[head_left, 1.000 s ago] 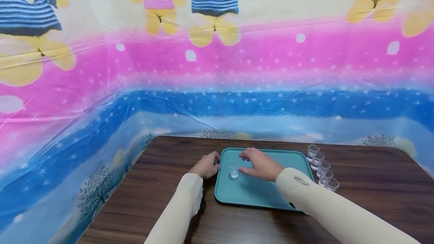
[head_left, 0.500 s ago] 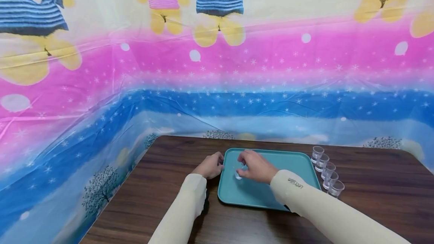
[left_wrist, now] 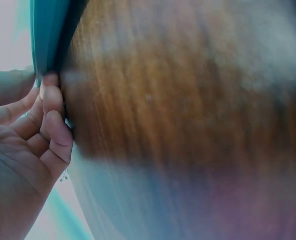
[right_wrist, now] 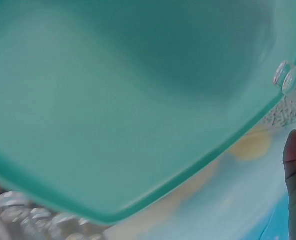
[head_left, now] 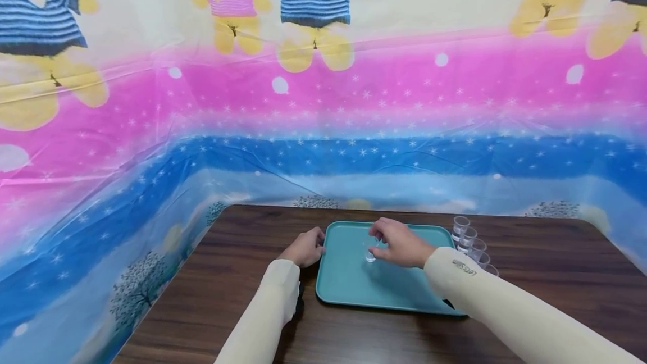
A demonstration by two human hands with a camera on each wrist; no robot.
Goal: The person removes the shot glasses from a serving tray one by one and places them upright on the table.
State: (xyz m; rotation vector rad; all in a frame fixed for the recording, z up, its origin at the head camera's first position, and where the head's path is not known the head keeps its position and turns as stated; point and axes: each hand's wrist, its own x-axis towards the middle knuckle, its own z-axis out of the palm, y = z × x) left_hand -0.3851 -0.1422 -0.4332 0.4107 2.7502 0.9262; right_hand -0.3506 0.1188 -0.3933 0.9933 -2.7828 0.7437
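Note:
A small clear shot glass (head_left: 370,256) is over the left half of the teal tray (head_left: 354,291). My right hand (head_left: 401,245) holds it between thumb and fingers, which cover part of it in the head view. In the right wrist view the thick base of the shot glass (right_wrist: 286,79) shows at the right edge, with a finger of the hand (right_wrist: 295,160) below it. My left hand (head_left: 305,247) grips the tray's left edge. The left wrist view shows that hand (left_wrist: 33,120) pinching the teal rim (left_wrist: 48,40), fingertips at its underside.
Several more clear shot glasses (head_left: 469,237) stand in a slanting row along the tray's right side, partly hidden by the right sleeve (head_left: 455,274). All this is on a dark wooden table (head_left: 242,274). A printed cloth (head_left: 323,156) hangs behind the table.
My right hand has closed around the shot glass and moved it a little to the right over the tray. The left hand has stayed on the tray's edge.

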